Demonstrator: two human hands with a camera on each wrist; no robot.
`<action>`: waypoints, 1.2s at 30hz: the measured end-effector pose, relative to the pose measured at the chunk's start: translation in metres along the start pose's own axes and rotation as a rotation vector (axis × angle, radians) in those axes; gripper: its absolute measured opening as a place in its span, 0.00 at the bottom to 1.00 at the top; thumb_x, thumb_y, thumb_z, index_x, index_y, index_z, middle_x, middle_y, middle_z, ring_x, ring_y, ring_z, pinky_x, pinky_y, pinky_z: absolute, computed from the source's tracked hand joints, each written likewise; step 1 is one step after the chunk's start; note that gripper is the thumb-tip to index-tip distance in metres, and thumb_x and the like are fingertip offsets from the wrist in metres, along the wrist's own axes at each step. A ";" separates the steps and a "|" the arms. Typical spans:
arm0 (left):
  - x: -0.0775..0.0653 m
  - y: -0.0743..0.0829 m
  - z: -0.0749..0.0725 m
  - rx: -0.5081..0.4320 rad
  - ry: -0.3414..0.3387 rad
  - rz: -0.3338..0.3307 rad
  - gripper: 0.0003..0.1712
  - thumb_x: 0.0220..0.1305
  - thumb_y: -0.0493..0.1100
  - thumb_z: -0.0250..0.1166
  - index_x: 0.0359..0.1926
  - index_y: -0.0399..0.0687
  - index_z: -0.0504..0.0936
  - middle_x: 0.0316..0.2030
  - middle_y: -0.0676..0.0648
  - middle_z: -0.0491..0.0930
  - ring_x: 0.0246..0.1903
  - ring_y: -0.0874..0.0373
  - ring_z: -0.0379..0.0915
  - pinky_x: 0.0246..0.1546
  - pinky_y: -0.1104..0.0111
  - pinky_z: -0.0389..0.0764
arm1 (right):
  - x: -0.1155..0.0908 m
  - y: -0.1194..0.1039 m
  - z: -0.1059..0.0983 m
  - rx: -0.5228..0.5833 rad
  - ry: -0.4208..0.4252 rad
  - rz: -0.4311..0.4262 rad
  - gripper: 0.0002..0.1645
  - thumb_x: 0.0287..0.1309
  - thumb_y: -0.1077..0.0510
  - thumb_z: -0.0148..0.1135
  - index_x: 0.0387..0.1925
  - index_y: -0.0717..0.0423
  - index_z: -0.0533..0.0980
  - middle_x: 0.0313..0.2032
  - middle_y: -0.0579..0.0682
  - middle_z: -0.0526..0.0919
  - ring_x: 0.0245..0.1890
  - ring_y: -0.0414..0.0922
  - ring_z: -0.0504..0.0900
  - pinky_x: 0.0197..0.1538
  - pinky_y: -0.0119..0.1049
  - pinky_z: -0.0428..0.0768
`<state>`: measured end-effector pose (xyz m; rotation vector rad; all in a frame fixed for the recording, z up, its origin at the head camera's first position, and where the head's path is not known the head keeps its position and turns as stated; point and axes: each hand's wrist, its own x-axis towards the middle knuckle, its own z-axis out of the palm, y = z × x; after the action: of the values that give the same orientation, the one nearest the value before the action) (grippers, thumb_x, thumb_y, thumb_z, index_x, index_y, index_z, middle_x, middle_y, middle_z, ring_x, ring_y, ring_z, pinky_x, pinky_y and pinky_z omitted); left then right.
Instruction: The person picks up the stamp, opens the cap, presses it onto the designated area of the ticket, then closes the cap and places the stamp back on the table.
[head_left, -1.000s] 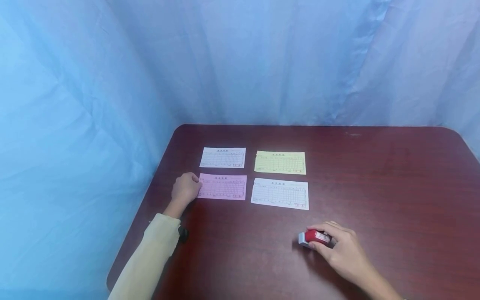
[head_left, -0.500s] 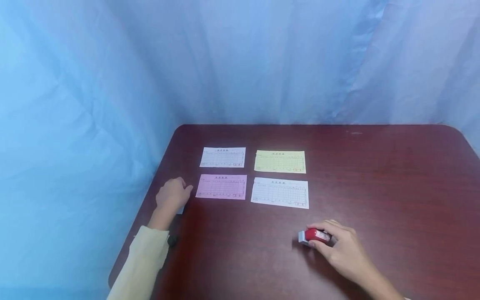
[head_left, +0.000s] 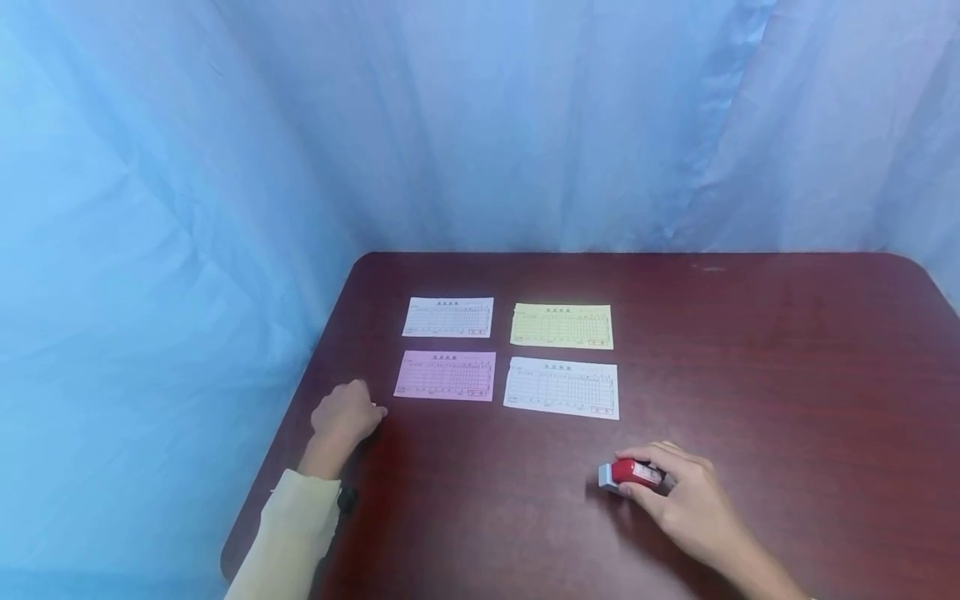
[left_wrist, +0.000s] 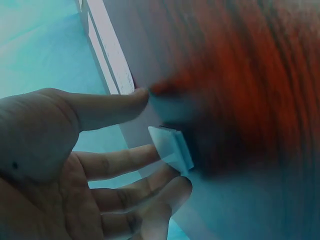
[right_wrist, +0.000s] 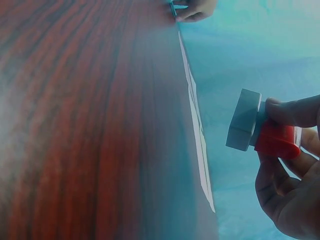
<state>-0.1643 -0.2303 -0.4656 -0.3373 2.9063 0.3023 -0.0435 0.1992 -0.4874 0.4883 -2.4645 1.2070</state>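
Note:
My right hand (head_left: 686,500) grips a red stamp (head_left: 633,472) with a pale grey head, on its side low over the table at the front right. In the right wrist view, thumb and fingers pinch the stamp's red body (right_wrist: 277,141). My left hand (head_left: 347,417) is at the table's left side, near the pink slip (head_left: 446,375). In the left wrist view, a small translucent cap (left_wrist: 170,147) stands against the fingertips of that hand (left_wrist: 115,165); the thumb is stretched out, with a gap between it and the cap.
Printed form slips lie in two rows: a white slip (head_left: 449,317) and a yellow slip (head_left: 562,326) behind, another white slip (head_left: 562,387) beside the pink one. Small boxed marks show at their lower right corners. A blue curtain (head_left: 525,125) surrounds the dark red table (head_left: 787,375).
My left hand has left the pink slip's left edge and moved left and nearer, to the cap, which showed beneath it half a second ago. The right hand and stamp stay put.

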 end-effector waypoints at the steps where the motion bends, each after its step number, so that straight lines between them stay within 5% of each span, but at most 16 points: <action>1: 0.000 0.000 0.001 0.000 -0.003 0.003 0.15 0.63 0.46 0.68 0.38 0.37 0.81 0.24 0.43 0.76 0.26 0.47 0.74 0.24 0.55 0.75 | 0.000 0.000 0.000 0.000 0.002 -0.002 0.25 0.34 0.70 0.82 0.39 0.51 0.85 0.33 0.37 0.84 0.31 0.34 0.78 0.38 0.20 0.73; 13: -0.005 0.000 0.005 -0.043 0.038 0.029 0.08 0.65 0.41 0.66 0.38 0.39 0.80 0.24 0.44 0.76 0.26 0.48 0.74 0.24 0.56 0.76 | -0.001 0.002 0.002 -0.025 0.014 -0.003 0.26 0.33 0.69 0.83 0.39 0.48 0.85 0.33 0.37 0.84 0.31 0.34 0.78 0.38 0.20 0.73; 22: -0.018 0.023 0.002 -0.180 0.074 0.087 0.10 0.66 0.41 0.66 0.43 0.38 0.82 0.27 0.44 0.78 0.28 0.49 0.74 0.28 0.58 0.77 | -0.001 0.002 0.001 -0.025 0.024 -0.012 0.27 0.33 0.69 0.82 0.39 0.48 0.85 0.33 0.37 0.84 0.32 0.34 0.78 0.38 0.20 0.73; 36: -0.023 0.042 0.008 -0.203 0.072 0.139 0.13 0.65 0.41 0.68 0.46 0.37 0.82 0.26 0.46 0.78 0.25 0.52 0.73 0.25 0.62 0.76 | 0.001 0.000 -0.001 0.075 0.103 0.067 0.27 0.31 0.73 0.82 0.40 0.55 0.86 0.34 0.45 0.87 0.32 0.34 0.79 0.38 0.20 0.73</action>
<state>-0.1519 -0.1836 -0.4604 -0.1796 2.9817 0.6221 -0.0442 0.1998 -0.4871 0.3571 -2.3725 1.3213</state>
